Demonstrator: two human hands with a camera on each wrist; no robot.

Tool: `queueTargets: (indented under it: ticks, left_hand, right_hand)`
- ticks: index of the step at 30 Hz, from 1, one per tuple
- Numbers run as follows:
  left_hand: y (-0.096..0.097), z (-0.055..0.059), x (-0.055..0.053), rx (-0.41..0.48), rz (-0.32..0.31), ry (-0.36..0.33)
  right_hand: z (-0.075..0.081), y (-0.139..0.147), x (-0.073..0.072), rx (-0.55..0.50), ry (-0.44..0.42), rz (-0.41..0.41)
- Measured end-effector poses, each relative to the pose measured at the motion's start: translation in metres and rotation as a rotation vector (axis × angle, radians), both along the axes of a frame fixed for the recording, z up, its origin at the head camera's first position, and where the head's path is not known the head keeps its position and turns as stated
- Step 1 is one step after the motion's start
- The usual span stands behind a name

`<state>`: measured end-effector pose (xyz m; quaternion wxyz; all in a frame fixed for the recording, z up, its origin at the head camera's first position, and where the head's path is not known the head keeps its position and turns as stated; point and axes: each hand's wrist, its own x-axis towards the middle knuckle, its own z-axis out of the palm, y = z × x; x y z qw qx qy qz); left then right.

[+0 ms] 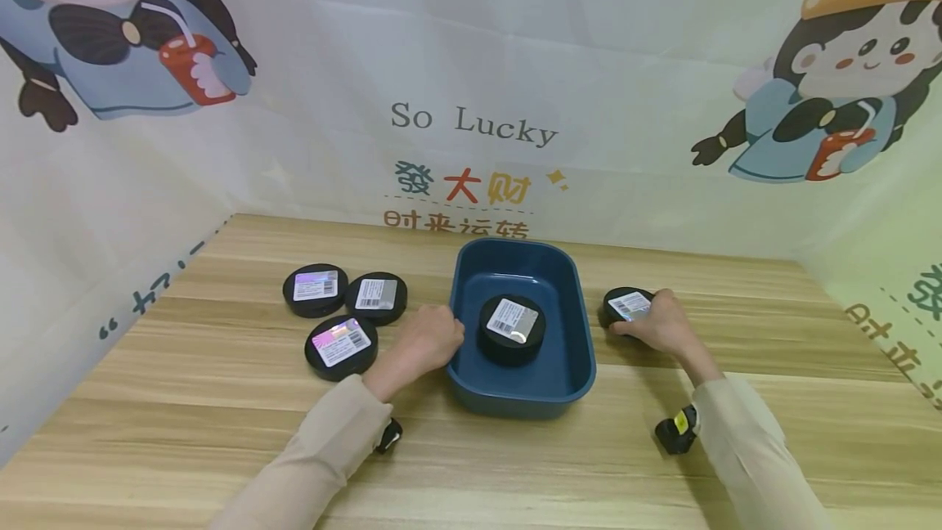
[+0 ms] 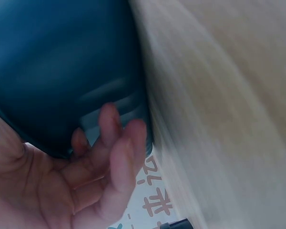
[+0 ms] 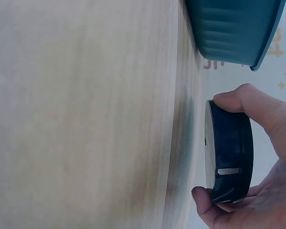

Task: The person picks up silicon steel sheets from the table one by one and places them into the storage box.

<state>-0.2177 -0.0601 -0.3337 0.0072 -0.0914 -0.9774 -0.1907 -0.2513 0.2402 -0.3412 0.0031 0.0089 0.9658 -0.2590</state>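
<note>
A blue rectangular bin [image 1: 586, 350] stands on the table. My left hand [image 1: 427, 339] grips its left rim, with the fingers [image 2: 126, 157] curled along the outer wall in the left wrist view. To the right of the bin, my right hand [image 1: 665, 324] holds a round black case [image 1: 628, 303] with a silver label on top. The right wrist view shows this case [image 3: 233, 148] between thumb and fingers, with its pale underside and a slot in its side, a gap separating it from the table. Inside the bin sits another labelled black case [image 1: 513, 327].
Left of the bin lie three more round black cases: one at the back left [image 1: 315, 290], one beside it [image 1: 377, 298] and one nearer the front [image 1: 342, 347]. A printed cloth [image 1: 309, 145] hangs behind the wooden table [image 1: 515, 473] and along its sides.
</note>
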Motion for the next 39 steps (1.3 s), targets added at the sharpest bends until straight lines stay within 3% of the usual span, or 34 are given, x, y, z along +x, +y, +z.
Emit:
queueTargets:
  ticks: [10, 23, 39]
  left_hand:
    - [0.0, -0.001, 0.0, 0.002, -0.003, 0.007]
    - [0.001, 0.0, 0.0, 0.002, 0.012, -0.012]
    - [0.001, 0.0, 0.0, 0.004, 0.012, -0.02]
  right_hand:
    - [0.003, -0.003, 0.006, -0.033, 0.089, 0.055]
    - [0.01, -0.01, 0.013, -0.123, 0.136, 0.013]
    - [0.025, -0.022, 0.024, -0.148, 0.212, 0.019]
